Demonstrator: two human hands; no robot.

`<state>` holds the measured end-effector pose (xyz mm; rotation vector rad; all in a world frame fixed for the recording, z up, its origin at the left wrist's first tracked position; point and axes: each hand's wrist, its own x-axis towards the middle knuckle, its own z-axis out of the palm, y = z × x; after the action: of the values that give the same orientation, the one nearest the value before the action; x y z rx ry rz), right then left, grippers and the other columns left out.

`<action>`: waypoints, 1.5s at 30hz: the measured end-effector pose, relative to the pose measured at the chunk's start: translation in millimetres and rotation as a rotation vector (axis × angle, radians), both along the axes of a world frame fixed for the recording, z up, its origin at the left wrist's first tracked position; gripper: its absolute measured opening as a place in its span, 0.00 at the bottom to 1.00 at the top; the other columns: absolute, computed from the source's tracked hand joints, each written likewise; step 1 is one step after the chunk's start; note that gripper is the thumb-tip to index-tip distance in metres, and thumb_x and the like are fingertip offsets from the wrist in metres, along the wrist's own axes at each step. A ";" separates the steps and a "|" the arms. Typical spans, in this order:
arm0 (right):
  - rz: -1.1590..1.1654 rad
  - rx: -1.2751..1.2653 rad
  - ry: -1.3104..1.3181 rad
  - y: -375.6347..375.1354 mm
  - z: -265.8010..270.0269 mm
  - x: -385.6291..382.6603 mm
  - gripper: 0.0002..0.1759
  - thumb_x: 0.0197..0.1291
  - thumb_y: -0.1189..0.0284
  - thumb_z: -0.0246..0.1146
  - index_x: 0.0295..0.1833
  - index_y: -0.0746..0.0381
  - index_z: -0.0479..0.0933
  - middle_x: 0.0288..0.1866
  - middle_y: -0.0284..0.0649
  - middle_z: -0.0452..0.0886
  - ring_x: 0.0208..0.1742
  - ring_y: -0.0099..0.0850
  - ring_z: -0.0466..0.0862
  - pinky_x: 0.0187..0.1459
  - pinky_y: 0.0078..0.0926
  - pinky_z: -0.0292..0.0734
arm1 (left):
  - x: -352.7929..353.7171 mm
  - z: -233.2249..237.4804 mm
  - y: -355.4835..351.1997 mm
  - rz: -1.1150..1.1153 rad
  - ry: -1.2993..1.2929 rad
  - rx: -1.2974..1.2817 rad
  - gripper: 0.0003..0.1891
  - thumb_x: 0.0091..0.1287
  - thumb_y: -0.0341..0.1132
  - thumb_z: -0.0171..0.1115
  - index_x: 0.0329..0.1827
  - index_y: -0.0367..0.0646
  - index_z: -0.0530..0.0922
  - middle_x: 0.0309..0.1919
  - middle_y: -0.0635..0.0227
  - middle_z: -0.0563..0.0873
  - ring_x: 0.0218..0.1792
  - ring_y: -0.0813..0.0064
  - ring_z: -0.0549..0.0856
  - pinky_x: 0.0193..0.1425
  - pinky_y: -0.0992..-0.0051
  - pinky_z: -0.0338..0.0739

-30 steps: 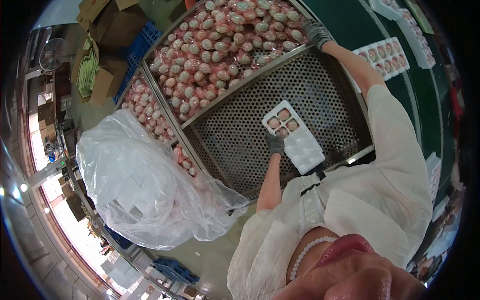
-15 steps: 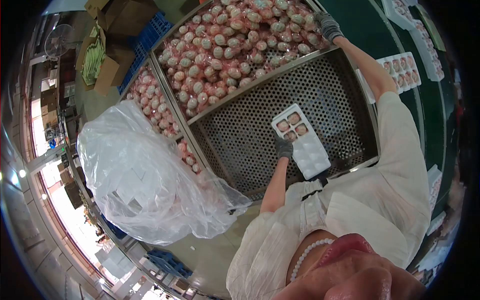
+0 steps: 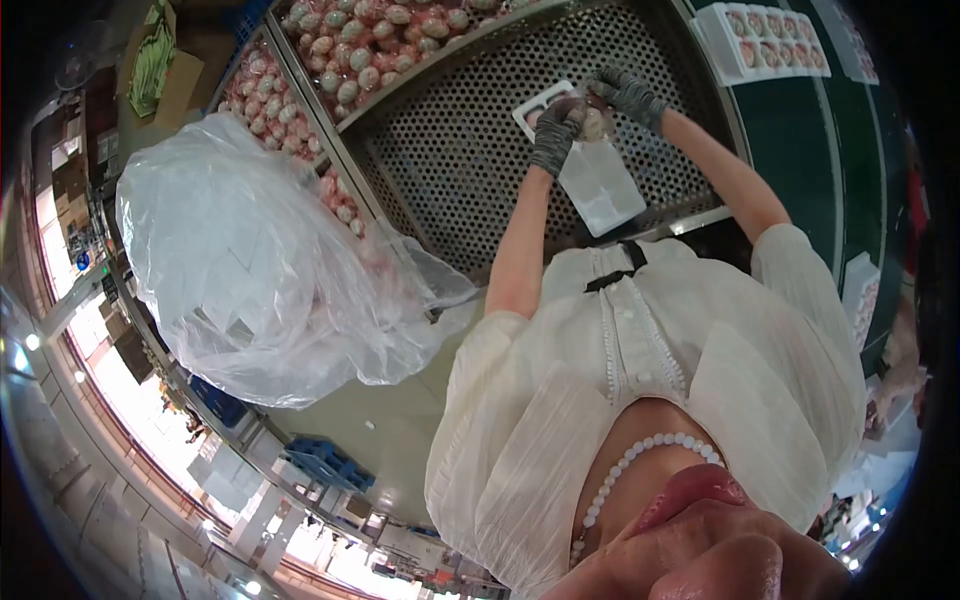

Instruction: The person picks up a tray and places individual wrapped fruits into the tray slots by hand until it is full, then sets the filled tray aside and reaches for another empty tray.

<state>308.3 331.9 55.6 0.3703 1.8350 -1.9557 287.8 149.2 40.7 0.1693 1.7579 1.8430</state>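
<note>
A white moulded tray (image 3: 603, 190) lies on the perforated steel table (image 3: 450, 160), with wrapped eggs in its far cells. My left hand (image 3: 553, 135), in a grey glove, grips the tray's left edge. My right hand (image 3: 630, 95), also gloved, holds a plastic-wrapped egg (image 3: 592, 120) just over the tray's far end, close to my left hand. The near cells of the tray look empty.
A bin heaped with pink wrapped eggs (image 3: 370, 40) lies beyond the table. A big clear plastic bag (image 3: 250, 260) bulges at the left. Filled trays (image 3: 770, 40) sit on a green belt (image 3: 850, 150) at the right. Cardboard boxes (image 3: 165, 70) stand far left.
My right hand has come back from the egg heap to the tray, now with a wrapped egg in it. My left hand stays on the tray. The view has tilted down toward my body.
</note>
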 end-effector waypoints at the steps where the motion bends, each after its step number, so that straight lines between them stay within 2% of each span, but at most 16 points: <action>1: -0.098 0.107 0.022 -12.9 -21.6 13.3 0.18 0.52 0.65 0.55 0.46 0.63 0.67 0.40 0.37 0.72 0.40 0.26 0.72 0.41 0.23 0.69 | 10.0 -7.3 -1.0 -0.044 -0.155 0.014 0.17 0.54 0.40 0.55 0.42 0.38 0.71 0.29 0.66 0.77 0.29 0.76 0.75 0.32 0.79 0.72; 4: -0.301 0.151 -0.018 -46.3 -2.1 47.7 0.17 0.49 0.69 0.57 0.45 0.62 0.67 0.37 0.35 0.73 0.38 0.23 0.72 0.38 0.21 0.70 | 39.2 -4.4 -7.1 0.132 -0.400 -0.150 0.14 0.57 0.38 0.51 0.42 0.37 0.70 0.27 0.65 0.77 0.28 0.74 0.75 0.30 0.76 0.72; 5: -0.266 0.455 0.159 -55.2 24.0 64.1 0.19 0.47 0.69 0.58 0.46 0.63 0.67 0.39 0.38 0.72 0.39 0.27 0.73 0.40 0.22 0.69 | 47.5 -0.6 -9.7 0.132 -0.320 -0.187 0.14 0.57 0.39 0.50 0.41 0.37 0.70 0.28 0.64 0.77 0.27 0.73 0.76 0.29 0.75 0.72; 7: -0.057 0.922 0.633 -55.9 27.6 85.7 0.26 0.41 0.66 0.60 0.49 0.61 0.65 0.45 0.46 0.69 0.45 0.39 0.71 0.46 0.32 0.65 | 64.3 -29.8 -11.2 0.220 -0.308 -0.162 0.15 0.58 0.39 0.49 0.41 0.36 0.70 0.28 0.64 0.77 0.27 0.73 0.76 0.29 0.75 0.72; 10: 0.298 1.036 0.653 -69.1 26.6 123.0 0.29 0.39 0.68 0.61 0.51 0.60 0.63 0.48 0.45 0.68 0.48 0.41 0.68 0.49 0.34 0.63 | 81.7 -40.2 -8.1 0.261 -0.293 -0.152 0.15 0.58 0.40 0.48 0.38 0.36 0.71 0.28 0.63 0.77 0.27 0.73 0.76 0.29 0.74 0.72; 12: 0.239 0.993 0.616 -71.4 16.0 130.3 0.30 0.38 0.69 0.62 0.52 0.60 0.63 0.50 0.43 0.65 0.48 0.41 0.69 0.49 0.31 0.64 | 91.6 -23.3 -3.6 0.215 -0.198 -0.417 0.16 0.57 0.42 0.49 0.37 0.36 0.72 0.27 0.63 0.78 0.26 0.75 0.75 0.29 0.76 0.69; 14: 0.149 0.874 0.503 -68.8 -0.4 129.2 0.29 0.38 0.71 0.62 0.51 0.59 0.63 0.50 0.43 0.65 0.48 0.40 0.69 0.48 0.30 0.65 | 95.8 -43.2 -1.3 0.206 -0.131 -0.293 0.15 0.58 0.41 0.47 0.34 0.36 0.72 0.27 0.60 0.77 0.29 0.69 0.75 0.34 0.71 0.69; 17: 0.122 0.908 0.537 -70.9 -1.4 127.3 0.26 0.38 0.73 0.61 0.49 0.60 0.66 0.45 0.45 0.69 0.44 0.41 0.71 0.45 0.31 0.67 | 91.6 -30.2 3.3 0.186 0.232 -0.611 0.15 0.58 0.40 0.44 0.29 0.35 0.71 0.28 0.53 0.73 0.34 0.55 0.70 0.40 0.63 0.63; 20: 0.159 0.901 0.460 -74.8 1.5 116.8 0.23 0.39 0.73 0.60 0.46 0.61 0.67 0.41 0.46 0.70 0.42 0.42 0.71 0.43 0.32 0.67 | 88.0 -42.7 1.3 0.170 0.305 -0.734 0.14 0.58 0.40 0.44 0.29 0.35 0.71 0.28 0.52 0.73 0.35 0.56 0.71 0.40 0.63 0.63; 22: 0.189 0.928 0.395 -70.0 -0.6 112.7 0.22 0.40 0.72 0.59 0.46 0.62 0.67 0.40 0.47 0.71 0.41 0.42 0.71 0.42 0.32 0.67 | 90.8 -48.5 -0.1 0.079 0.273 -0.759 0.14 0.57 0.38 0.44 0.36 0.36 0.71 0.33 0.52 0.73 0.39 0.54 0.70 0.44 0.62 0.62; 24: 0.237 1.089 0.371 -61.5 -6.5 112.1 0.21 0.41 0.68 0.58 0.44 0.61 0.67 0.35 0.47 0.72 0.38 0.41 0.72 0.39 0.34 0.67 | 104.4 -64.1 -0.3 0.121 0.684 -0.840 0.14 0.58 0.37 0.42 0.40 0.37 0.71 0.39 0.49 0.72 0.43 0.53 0.69 0.50 0.63 0.61; 31: 0.221 1.117 0.425 -52.8 -5.8 111.4 0.20 0.42 0.67 0.57 0.44 0.61 0.67 0.32 0.48 0.73 0.35 0.42 0.74 0.36 0.35 0.68 | 97.5 -60.6 -7.2 -0.289 0.621 -0.872 0.18 0.56 0.34 0.43 0.50 0.40 0.65 0.46 0.50 0.69 0.50 0.53 0.66 0.55 0.63 0.57; 38: 0.404 1.127 0.255 -65.7 -13.1 79.0 0.16 0.46 0.64 0.54 0.40 0.60 0.69 0.27 0.46 0.75 0.29 0.41 0.76 0.30 0.36 0.70 | 64.2 -57.9 -15.5 -0.524 0.457 -0.772 0.20 0.52 0.32 0.44 0.52 0.47 0.65 0.42 0.54 0.73 0.47 0.58 0.70 0.50 0.65 0.64; 42: 0.527 1.163 -0.030 -67.9 -45.7 65.4 0.13 0.46 0.65 0.53 0.36 0.61 0.71 0.29 0.47 0.76 0.31 0.41 0.77 0.30 0.36 0.71 | 89.6 -47.5 -9.1 -0.322 0.530 -0.786 0.16 0.56 0.35 0.42 0.46 0.43 0.68 0.40 0.53 0.74 0.41 0.56 0.73 0.44 0.65 0.67; 43: 0.511 1.155 -0.029 -74.7 -5.9 62.8 0.12 0.46 0.66 0.52 0.34 0.62 0.72 0.27 0.48 0.76 0.30 0.41 0.77 0.30 0.35 0.71 | 97.3 -49.6 -5.8 -0.218 0.546 -0.822 0.16 0.55 0.34 0.42 0.46 0.43 0.68 0.39 0.53 0.74 0.40 0.56 0.73 0.43 0.65 0.67; 45: 0.443 1.227 0.069 -77.2 -45.2 72.9 0.12 0.45 0.66 0.52 0.33 0.63 0.73 0.27 0.48 0.76 0.29 0.41 0.77 0.29 0.35 0.71 | 105.5 -55.2 -6.7 -0.093 0.609 -0.782 0.16 0.53 0.31 0.43 0.47 0.43 0.68 0.36 0.54 0.75 0.38 0.57 0.74 0.41 0.65 0.68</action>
<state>381.2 254.7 10.4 0.1937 2.6645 -0.3934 393.3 142.5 -14.5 0.5207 2.6933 0.9612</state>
